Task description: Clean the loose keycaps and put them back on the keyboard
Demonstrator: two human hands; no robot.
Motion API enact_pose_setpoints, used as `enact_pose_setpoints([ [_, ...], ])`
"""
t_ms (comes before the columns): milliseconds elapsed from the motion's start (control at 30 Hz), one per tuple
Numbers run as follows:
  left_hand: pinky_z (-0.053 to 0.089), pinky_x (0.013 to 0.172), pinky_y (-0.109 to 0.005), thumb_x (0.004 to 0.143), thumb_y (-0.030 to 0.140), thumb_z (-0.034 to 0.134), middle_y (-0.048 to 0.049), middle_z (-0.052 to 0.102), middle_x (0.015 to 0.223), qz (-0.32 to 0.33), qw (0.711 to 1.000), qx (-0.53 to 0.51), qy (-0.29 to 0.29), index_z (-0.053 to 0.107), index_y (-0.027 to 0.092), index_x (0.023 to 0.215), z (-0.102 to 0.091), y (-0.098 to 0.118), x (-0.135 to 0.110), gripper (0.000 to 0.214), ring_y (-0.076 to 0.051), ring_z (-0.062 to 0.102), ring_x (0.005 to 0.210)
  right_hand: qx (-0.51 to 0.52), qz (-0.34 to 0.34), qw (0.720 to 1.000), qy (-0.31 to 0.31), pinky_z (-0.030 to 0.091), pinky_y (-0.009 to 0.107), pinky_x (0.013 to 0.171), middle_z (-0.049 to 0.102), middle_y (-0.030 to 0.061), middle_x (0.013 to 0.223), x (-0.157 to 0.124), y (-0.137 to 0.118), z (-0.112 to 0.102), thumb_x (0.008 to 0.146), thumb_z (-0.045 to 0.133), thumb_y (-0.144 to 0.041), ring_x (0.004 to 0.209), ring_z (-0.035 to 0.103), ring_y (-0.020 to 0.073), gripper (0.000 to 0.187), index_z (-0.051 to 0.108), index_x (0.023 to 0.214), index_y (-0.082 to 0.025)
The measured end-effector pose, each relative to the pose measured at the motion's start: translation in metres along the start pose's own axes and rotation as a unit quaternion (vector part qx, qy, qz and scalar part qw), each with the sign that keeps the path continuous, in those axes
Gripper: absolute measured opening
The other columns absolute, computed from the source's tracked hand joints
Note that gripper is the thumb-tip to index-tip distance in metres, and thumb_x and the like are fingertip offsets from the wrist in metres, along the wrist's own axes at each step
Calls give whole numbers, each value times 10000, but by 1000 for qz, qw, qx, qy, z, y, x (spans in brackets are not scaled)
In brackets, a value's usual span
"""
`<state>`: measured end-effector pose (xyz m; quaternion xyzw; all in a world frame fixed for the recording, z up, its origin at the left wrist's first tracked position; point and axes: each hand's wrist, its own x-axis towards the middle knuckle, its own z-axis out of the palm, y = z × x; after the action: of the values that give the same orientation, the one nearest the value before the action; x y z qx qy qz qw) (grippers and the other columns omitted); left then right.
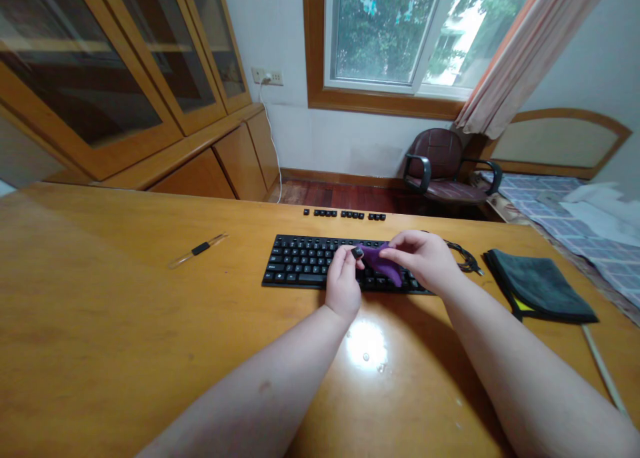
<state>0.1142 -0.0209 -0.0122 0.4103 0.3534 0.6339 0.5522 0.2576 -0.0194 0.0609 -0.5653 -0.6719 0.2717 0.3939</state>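
Note:
A black keyboard [300, 258] lies on the wooden desk, its top row bare of several keycaps. Above its middle, my left hand [344, 281] pinches a small black keycap [357, 252] between thumb and fingers. My right hand [423, 258] is closed on a purple cloth [384, 263], which hangs over the keyboard's right part and reaches up to the keycap. Both hands and the cloth hide much of the right half of the keys. Along the desk's far edge stand several loose keycaps [353, 215] in a row, in small groups.
A clear wire tool with a black middle [201, 248] lies left of the keyboard. To the right are a coiled black cable [467, 261] and a folded dark grey cloth [543, 285]. Beyond the desk stand a chair [437, 155], a bed and a glass-fronted cabinet [200, 121].

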Motion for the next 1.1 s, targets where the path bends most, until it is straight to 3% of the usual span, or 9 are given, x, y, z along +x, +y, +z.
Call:
enact_pose_setpoints([
  [67,394,685,-218,881,370,415,-12,536,764,-7,1000,8,-2,563,175,860,1,2,-1,245,-111,472,691,85,36,996,-4,390,254,488,587,0,564,1,2,2,660,682,-478,501,502,125,307,593,647,-184],
  [133,398,649,-217,874,393,414,-24,561,805,-27,1000,-4,-4,552,175,870,2,4,-1,257,-107,474,665,104,47,993,11,368,245,474,575,-5,558,3,4,3,656,688,-470,494,482,117,305,581,652,-184],
  [300,388,604,-218,851,402,457,-2,545,726,-40,998,-37,-19,498,183,808,4,6,-1,227,-96,463,601,201,89,975,35,299,216,415,494,-44,492,3,8,11,655,697,-447,428,413,84,301,550,640,-185],
  [400,361,551,-206,832,423,483,24,473,648,-61,995,-67,-51,486,184,780,4,6,-2,245,-89,424,562,336,126,933,-14,305,210,386,491,-51,472,0,12,22,681,676,-430,390,422,86,272,540,662,-195],
  [533,285,474,-191,814,426,511,55,368,571,-101,987,-85,-89,482,180,753,3,5,-3,255,-70,335,490,444,151,876,-113,441,270,452,623,17,582,-5,15,36,711,628,-432,466,553,145,248,589,703,-187],
  [667,264,462,-189,804,396,520,58,354,559,-109,986,-91,-82,508,169,754,1,0,-1,233,-65,333,486,481,163,851,-131,479,285,478,673,35,625,-6,18,43,686,661,-346,503,600,165,188,646,771,-179],
  [833,267,462,-194,781,359,532,56,354,553,-129,983,-105,-73,548,170,779,0,-2,0,190,-66,328,487,457,171,866,-108,462,264,424,679,26,597,-5,24,45,628,732,-319,462,601,163,257,676,840,-184],
  [1100,342,520,-222,713,379,580,8,515,637,-159,979,-109,-72,612,160,832,3,5,0,251,-94,416,545,372,128,914,-102,461,268,447,694,38,645,-5,38,46,543,788,-345,490,595,157,365,711,852,-169],
])
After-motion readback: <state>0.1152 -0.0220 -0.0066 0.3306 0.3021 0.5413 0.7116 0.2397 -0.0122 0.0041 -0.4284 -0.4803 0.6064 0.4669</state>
